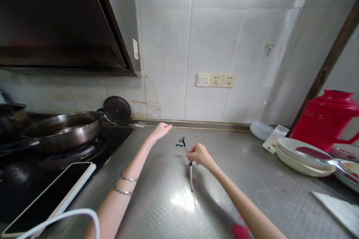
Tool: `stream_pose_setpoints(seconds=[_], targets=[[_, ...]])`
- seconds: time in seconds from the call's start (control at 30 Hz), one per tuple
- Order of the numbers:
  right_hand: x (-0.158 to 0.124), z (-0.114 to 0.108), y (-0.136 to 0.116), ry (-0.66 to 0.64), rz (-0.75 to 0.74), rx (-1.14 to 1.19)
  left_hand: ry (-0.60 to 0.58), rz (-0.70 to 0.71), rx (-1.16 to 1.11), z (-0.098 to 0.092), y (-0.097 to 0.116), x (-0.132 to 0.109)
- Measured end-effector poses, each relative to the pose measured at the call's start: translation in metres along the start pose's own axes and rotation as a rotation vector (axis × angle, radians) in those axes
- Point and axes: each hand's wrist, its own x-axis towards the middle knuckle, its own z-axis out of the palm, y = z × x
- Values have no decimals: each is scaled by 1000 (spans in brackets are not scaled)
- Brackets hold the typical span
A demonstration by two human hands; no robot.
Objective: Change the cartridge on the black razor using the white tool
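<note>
My right hand [199, 154] is closed around the middle of a slim peeler [187, 158] with a metal handle and a dark head, held just above the steel counter [174, 201]. Its head points toward the wall and its tail points toward me. My left hand [162, 130] reaches out over the counter to the left of the peeler, its fingers loosely stretched and holding nothing. Two thin bangles circle my left forearm [125, 185].
A wok [61, 129] sits on the black stove [70, 153] at left, under a range hood [61, 22]. A phone [47, 196] with a white cable lies on the stove's near edge. Stacked white bowls [301, 155] and a red jug [325, 117] stand at right.
</note>
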Motion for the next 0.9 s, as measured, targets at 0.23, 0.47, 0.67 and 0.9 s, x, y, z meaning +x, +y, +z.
stream_pose_setpoints(seconds=[0.23, 0.47, 0.67, 0.9], targets=[[2, 21, 2, -37, 10, -163, -61, -168, 152, -26, 1, 8], [6, 35, 1, -11, 25, -331, -117, -207, 222, -24, 1, 9], [7, 42, -2, -26, 17, -419, -119, -210, 248, -25, 7, 5], [6, 47, -10, -59, 5, -444, -120, -204, 258, -21, 10, 2]])
